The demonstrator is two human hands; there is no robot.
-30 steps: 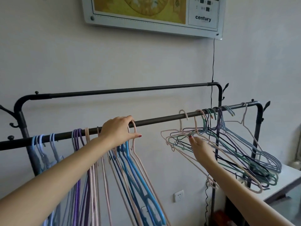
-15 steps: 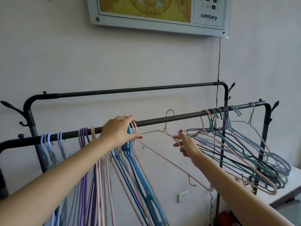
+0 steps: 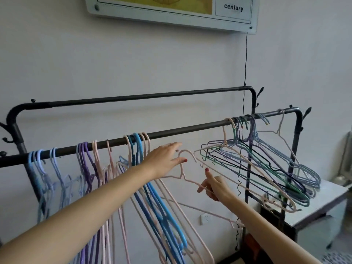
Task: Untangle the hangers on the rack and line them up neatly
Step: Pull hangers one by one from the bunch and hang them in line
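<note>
The black rack's front bar [image 3: 190, 129] slopes up to the right. On its left half hang rows of light blue [image 3: 39, 159], purple [image 3: 83, 155], pink and blue hangers [image 3: 137, 147]. A tangled bunch of hangers [image 3: 253, 164] clings to the bar's right end and sticks out sideways. One pink hanger [image 3: 182, 171] is off the bar, just below it, between the two groups. My right hand [image 3: 217, 187] pinches its shoulder wire. My left hand [image 3: 162, 161] stretches out with straight fingers, thumb at the hanger's neck below the hook.
A higher back bar [image 3: 152, 96] runs behind the front one. A grey table [image 3: 323, 195] stands under the tangled bunch at the right. A black cable [image 3: 245, 63] hangs from the wall poster [image 3: 171, 10]. A wall socket [image 3: 205, 219] sits low behind the hangers.
My right hand drew a pink hanger out of the tangle, slid it left and lifted it off the bar. My left hand let go of the bar and reached toward the hook.
</note>
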